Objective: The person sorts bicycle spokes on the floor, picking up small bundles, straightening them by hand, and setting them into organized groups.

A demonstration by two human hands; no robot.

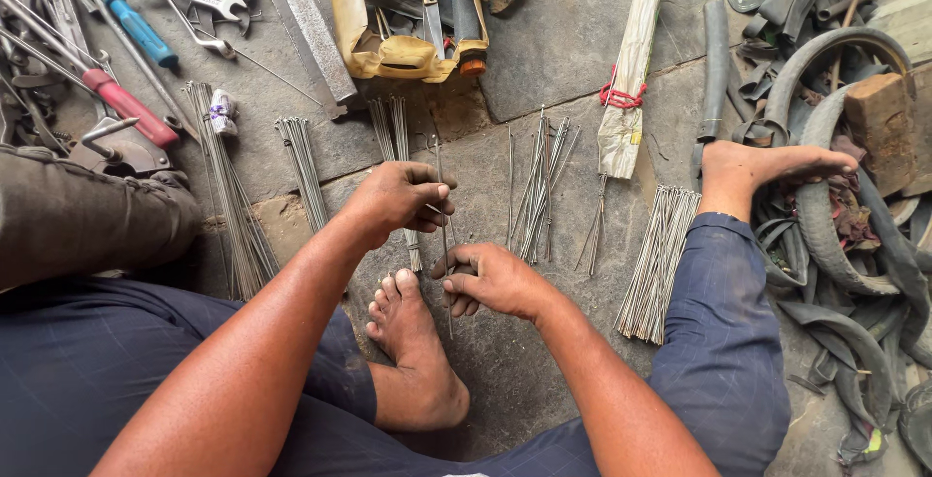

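Spoke (444, 234): one thin, straight steel wire, dull grey, in my fingers. It stands nearly upright in the view, its upper end above my left hand (396, 197), its lower end below my right hand (490, 278). My left fingertips pinch it high up; my right thumb and fingers grip it lower down. It is held above the stone floor (563, 40).

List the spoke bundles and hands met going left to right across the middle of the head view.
Long spoke bundle → short spoke bundle → left hand → right hand → loose spokes → paper-wrapped bundle → fanned spoke bundle.
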